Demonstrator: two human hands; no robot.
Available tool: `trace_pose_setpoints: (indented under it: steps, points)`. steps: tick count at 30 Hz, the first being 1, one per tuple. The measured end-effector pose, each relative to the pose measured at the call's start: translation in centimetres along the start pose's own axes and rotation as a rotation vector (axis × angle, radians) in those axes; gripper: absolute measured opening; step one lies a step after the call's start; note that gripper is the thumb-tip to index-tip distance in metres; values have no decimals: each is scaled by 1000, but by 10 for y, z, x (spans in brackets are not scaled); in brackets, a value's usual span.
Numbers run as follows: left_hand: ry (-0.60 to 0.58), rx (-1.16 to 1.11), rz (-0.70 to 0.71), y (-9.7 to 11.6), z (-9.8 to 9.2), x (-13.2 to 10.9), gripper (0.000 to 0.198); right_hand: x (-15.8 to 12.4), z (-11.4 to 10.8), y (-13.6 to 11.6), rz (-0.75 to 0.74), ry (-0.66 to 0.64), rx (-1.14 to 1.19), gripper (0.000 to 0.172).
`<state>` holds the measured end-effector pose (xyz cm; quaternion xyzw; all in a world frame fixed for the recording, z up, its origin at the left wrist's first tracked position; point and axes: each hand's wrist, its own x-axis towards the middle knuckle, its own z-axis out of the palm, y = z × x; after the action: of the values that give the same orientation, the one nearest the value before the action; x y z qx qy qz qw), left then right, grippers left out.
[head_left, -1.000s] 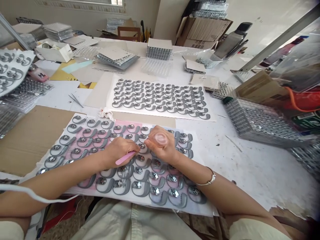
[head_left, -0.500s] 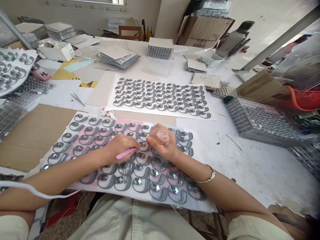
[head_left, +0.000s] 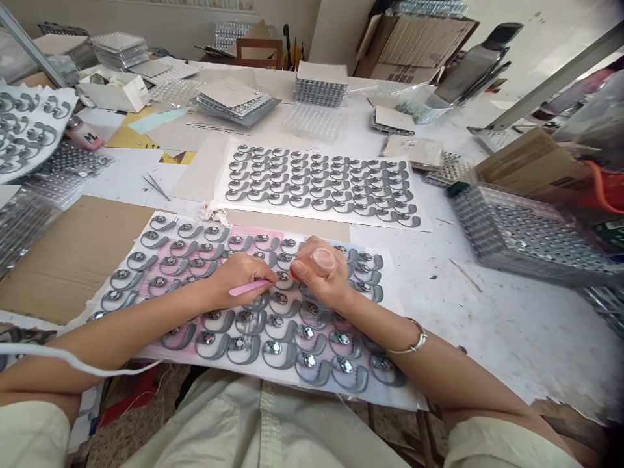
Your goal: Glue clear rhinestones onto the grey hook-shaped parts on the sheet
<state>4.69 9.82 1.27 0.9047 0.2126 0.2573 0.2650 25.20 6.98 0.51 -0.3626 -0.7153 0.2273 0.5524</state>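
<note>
My left hand (head_left: 238, 278) is closed around pink tweezers (head_left: 251, 286), their tip at a grey curved piece with a shiny round stone near the middle of the near sheet (head_left: 397, 305). Close beside it, my right hand (head_left: 325, 286) is wrapped round a small bottle; only its rounded, translucent pinkish end (head_left: 322, 260) shows above the fist. Rows of such grey curved pieces (head_left: 276, 351) with faceted stones lie on this sheet, which has pink and bluish areas. Both hands and forearms cover some of them.
Behind lies a second white sheet (head_left: 224, 208) with rows of grey pieces. Metal tweezers (head_left: 156, 186) rest at left, near a bottle marked M (head_left: 84, 133). Stacked clear trays (head_left: 511, 234) of small shiny parts stand at right. A white cable (head_left: 73, 364) crosses my left forearm.
The whole view has shifted slightly, so the table items sit a little to the right and higher. Both hands keep their grips over nearly the same spot on the sheet.
</note>
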Motion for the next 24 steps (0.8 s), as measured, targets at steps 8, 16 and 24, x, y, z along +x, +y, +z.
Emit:
trace_pose_setpoints:
  steps: [8, 16, 24]
  points:
    - [-12, -27, -23, -1, -1, -1, 14, -1, 1, 1, 9, 13, 35, 14]
    - [-30, -33, -46, -3, 0, -3, 15, -1, 4, 2, 1, 16, 63, 13]
    - [-48, -90, -121, -1, -2, -1, 15, 0, 3, 2, -27, 13, 46, 12]
